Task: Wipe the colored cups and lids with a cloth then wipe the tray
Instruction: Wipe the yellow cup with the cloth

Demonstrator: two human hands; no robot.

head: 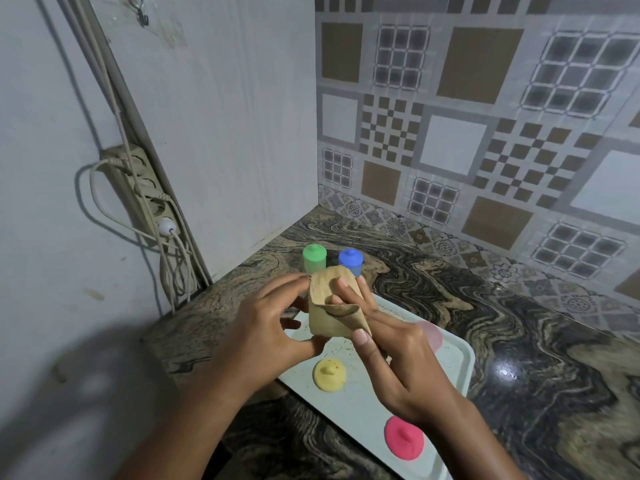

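Note:
Both hands hold a tan cloth [327, 287] wrapped round something above the tray; what is inside is hidden. My left hand [266, 327] grips it from the left and below. My right hand [388, 344] pinches the cloth from the right, thumb under its lower edge. A pale tray [446, 362] lies on the counter with a yellow lid [329, 374] and a pink-red lid [404, 442] on it, and specks of dirt. A light pink piece [431, 334] shows behind my right hand. A green cup with lid [314, 258] and a blue cup with lid [351, 260] stand behind the tray.
The marbled counter [519, 323] ends at a white wall on the left and a patterned tile wall at the back. A power strip with plugs and cables [145, 192] hangs on the left wall. The counter's front-left edge is near the tray.

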